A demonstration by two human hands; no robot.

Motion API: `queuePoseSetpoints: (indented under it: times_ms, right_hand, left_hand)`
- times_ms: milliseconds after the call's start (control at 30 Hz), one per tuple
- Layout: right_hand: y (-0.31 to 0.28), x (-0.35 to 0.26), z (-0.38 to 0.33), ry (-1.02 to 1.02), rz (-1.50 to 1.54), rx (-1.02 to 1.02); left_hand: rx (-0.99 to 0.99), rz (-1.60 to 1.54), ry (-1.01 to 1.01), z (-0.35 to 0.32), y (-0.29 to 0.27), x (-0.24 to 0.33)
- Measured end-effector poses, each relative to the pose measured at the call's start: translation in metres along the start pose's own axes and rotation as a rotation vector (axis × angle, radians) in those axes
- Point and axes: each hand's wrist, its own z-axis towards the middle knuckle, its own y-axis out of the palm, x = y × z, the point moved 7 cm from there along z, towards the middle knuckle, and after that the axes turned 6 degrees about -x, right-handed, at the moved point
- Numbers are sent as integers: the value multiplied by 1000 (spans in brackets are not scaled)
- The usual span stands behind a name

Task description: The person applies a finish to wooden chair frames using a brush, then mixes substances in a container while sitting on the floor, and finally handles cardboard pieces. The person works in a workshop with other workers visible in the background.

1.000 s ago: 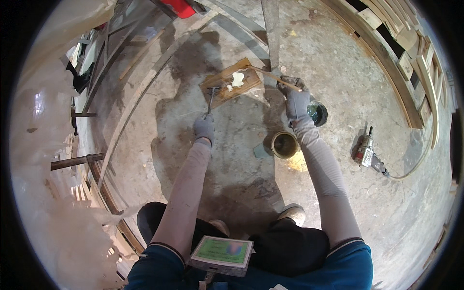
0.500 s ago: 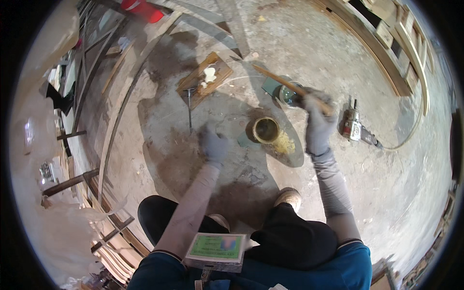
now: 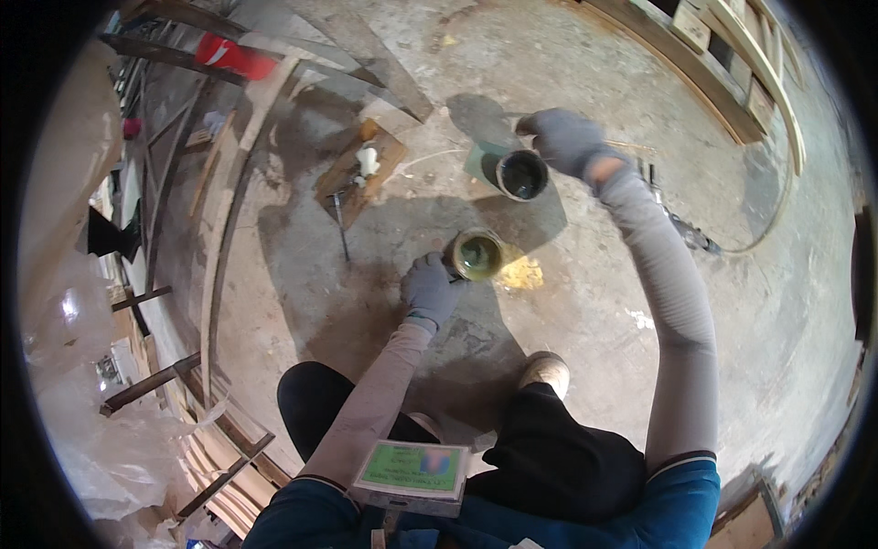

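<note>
The yellowish pot (image 3: 495, 265) stands on the floor (image 3: 594, 339), the gloved left hand (image 3: 433, 290) at its left side, fingers bent (gripping or merely touching, I cannot tell). The right hand (image 3: 565, 142), arm outstretched, hovers beside the dark pot (image 3: 522, 188), its grip unclear; a scraper (image 3: 342, 224) crosses the board's (image 3: 385, 172) near edge.

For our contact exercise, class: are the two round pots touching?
Apart: the head view shows a strip of floor between the dark pot and the yellowish pot.
</note>
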Motion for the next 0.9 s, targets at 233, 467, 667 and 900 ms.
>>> queuePoseSetpoints:
  times_ms: [233,467,667,900]
  right_hand:
    - [84,-41,97,136,-218,-193]
    - [60,-78,93,60,-60,-212]
    - [47,-38,60,133,-246,-263]
    - [-54,8,-116,281,37,77]
  left_hand:
    - [175,-288,149,-7,50,-22]
    - [128,-218,45,-19,52,-37]
    - [57,-491,155,-1,51,-16]
    - [-185,-342,117,3,17,-7]
